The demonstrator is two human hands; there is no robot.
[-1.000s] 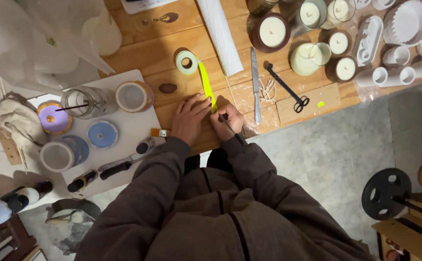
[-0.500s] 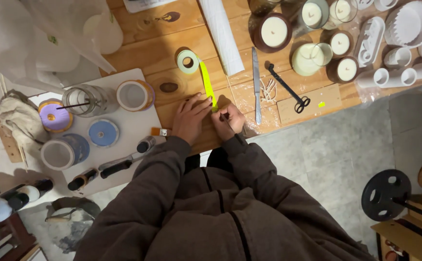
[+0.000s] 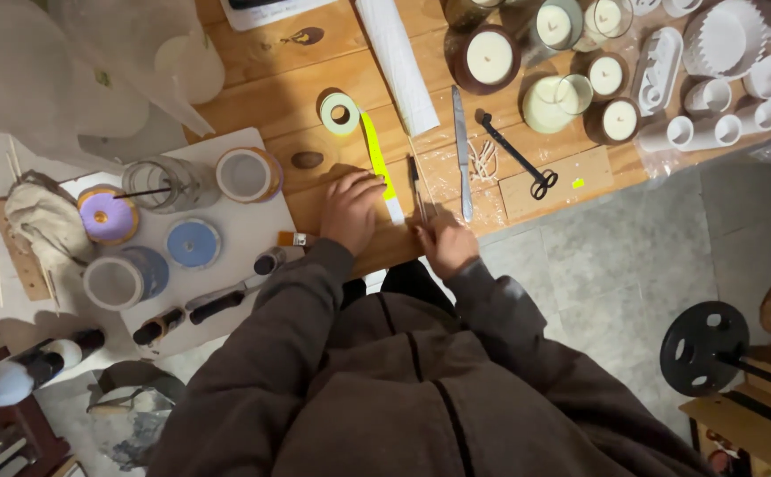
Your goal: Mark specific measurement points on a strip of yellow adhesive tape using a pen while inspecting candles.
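Tape (image 3: 378,161), a yellow-green strip, is lying along the wooden table (image 3: 270,84), running from its roll (image 3: 340,112) down toward me. My left hand (image 3: 351,210) is pressing flat on the strip's near end, fingers spread, gripping nothing. My right hand (image 3: 445,243) is closing around a thin dark tool (image 3: 414,184) just beside the strip. A second ago both hands were huddling together over the strip's end; now they are sitting apart, the right one nearer the table edge. Farther out, a knife (image 3: 461,150) and black scissors (image 3: 516,156) are lying on the wood. Beyond them, glass jars (image 3: 489,57) are holding pale wax. A clear jar (image 3: 157,181) on the white board (image 3: 244,234) is holding a dark stick.
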